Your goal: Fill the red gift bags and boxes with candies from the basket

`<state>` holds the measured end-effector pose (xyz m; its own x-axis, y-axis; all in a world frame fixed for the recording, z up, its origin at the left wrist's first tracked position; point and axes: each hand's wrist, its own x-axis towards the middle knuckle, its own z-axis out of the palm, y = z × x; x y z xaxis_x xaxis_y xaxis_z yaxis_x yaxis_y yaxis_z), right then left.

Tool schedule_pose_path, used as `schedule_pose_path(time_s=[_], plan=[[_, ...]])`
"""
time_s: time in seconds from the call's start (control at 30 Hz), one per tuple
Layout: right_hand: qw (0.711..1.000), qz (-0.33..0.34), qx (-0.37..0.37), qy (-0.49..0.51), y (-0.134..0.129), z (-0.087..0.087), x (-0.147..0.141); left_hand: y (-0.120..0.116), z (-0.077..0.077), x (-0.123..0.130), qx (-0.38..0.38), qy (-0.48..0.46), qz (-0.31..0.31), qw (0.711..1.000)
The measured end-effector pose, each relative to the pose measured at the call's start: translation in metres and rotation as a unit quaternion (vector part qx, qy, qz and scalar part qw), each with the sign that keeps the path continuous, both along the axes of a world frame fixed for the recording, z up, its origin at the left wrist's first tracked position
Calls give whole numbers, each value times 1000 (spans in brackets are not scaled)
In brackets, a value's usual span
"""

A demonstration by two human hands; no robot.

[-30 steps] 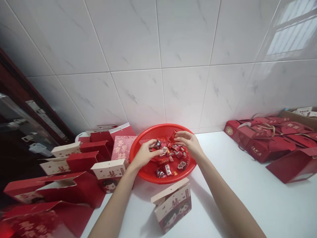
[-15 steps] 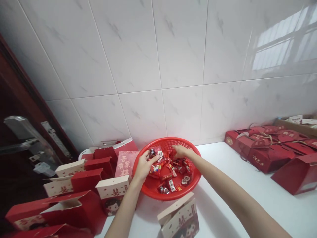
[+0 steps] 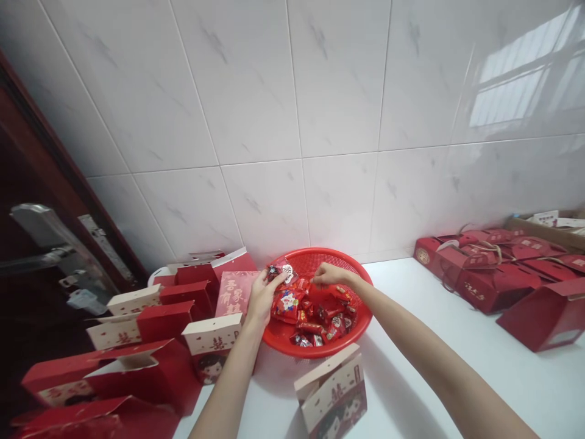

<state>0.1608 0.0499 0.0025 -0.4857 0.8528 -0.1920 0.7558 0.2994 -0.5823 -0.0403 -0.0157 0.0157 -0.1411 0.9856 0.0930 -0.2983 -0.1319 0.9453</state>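
Note:
A round red plastic basket (image 3: 365,323) stands against the tiled wall and holds many small wrapped candies (image 3: 336,326). At its left side my left hand (image 3: 265,294) is closed on several candy packets (image 3: 284,274), one with a white heart-shaped label. Over the basket's right half is my right hand (image 3: 329,275), its fingers bent together in a pinch; what they hold, if anything, is too small to make out. An open cream and red box (image 3: 336,396) with a cartoon print stands in front of the basket.
Rows of open red and cream boxes (image 3: 169,323) fill the left side, beside a dark door with a metal handle (image 3: 41,228). Flat red boxes with cord handles (image 3: 484,274) lie at the right. A brown carton (image 3: 548,233) sits behind them.
My right hand has drawn its fingers together and shifted slightly left. Candies in the basket have been moved about. The view has shifted a little. My left hand still grips its packets.

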Motion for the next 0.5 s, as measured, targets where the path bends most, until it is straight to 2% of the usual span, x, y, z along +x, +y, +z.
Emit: schedule_pose_path(time_s=[0.13, 0.3, 0.5], plan=[[999, 1, 35, 0, -3, 0, -1, 0, -1, 0, 0, 2, -9, 1000], [996, 86, -1, -37, -12, -3, -10, 3, -4, 0, 15, 19, -16, 1000], [971, 199, 12, -131, -21, -5, -22, 5, -6, -1, 2, 15, -25, 1000]])
